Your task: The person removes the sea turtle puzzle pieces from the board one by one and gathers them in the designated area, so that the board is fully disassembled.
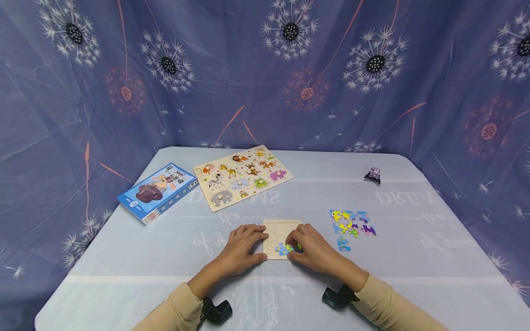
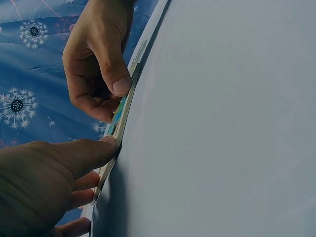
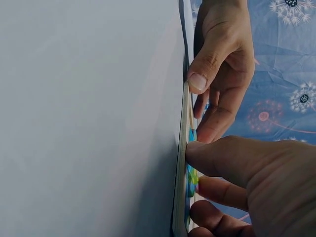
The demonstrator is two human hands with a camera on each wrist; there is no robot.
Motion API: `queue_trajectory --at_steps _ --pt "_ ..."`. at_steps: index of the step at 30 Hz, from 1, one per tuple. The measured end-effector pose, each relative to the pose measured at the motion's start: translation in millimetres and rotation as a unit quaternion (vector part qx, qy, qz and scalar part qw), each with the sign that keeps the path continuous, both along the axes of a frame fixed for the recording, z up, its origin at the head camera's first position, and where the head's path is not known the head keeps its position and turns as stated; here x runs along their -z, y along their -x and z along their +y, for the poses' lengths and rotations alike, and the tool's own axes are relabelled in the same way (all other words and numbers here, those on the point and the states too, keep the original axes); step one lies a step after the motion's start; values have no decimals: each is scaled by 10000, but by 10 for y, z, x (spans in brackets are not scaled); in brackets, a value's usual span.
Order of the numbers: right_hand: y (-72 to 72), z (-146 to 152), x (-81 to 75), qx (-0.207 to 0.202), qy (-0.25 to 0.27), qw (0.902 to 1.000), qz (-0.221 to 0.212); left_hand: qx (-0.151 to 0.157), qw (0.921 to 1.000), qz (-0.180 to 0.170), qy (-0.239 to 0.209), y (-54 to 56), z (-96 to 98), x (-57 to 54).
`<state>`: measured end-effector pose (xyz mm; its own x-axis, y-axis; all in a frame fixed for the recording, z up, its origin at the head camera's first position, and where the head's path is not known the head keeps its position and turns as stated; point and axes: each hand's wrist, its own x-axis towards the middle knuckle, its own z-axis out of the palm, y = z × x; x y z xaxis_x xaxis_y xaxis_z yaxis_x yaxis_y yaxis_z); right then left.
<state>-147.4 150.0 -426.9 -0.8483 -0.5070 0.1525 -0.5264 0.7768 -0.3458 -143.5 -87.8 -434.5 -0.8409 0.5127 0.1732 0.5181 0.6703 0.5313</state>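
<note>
A small square wooden puzzle tray [image 1: 271, 232] with a raised rim lies flat on the table between the hands. Along its left edge rest the thumb and fingertips of my left hand [image 1: 244, 246], thumb near the lower corner. My right hand [image 1: 312, 248] curls over the tray's lower right, thumb and index finger pinching a blue jigsaw piece [image 1: 283, 249] with green and yellow marks. Its right part is hidden under the fingers. In the right wrist view the jigsaw piece [image 3: 191, 185] sits low against the tray, thumb at the near edge.
Several loose jigsaw pieces [image 1: 343, 228] lie right of the tray. Behind, a wooden animal knob puzzle [image 1: 229, 186] rests at an angle beside a blue box [image 1: 159, 191]. A small dark-and-pink hair clip [image 1: 374, 174] lies at the back right. A patterned curtain [image 1: 232, 69] hangs behind the table.
</note>
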Motion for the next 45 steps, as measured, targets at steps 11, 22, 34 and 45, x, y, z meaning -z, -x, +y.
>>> queue_trajectory --at_steps 11,22,34,45 --pt "11 -9 -9 -97 7 9999 -86 11 10000 -34 0 1 -5 -24" --pt "36 -16 -6 -129 -23 9999 -111 37 10000 -61 21 -3 -11 -14" --pt "75 -59 0 44 10 10000 2 23 10000 -49 -2 1 -12 -6" --pt "69 -89 7 -25 -65 9997 218 19 10000 -57 -3 4 -10 7"
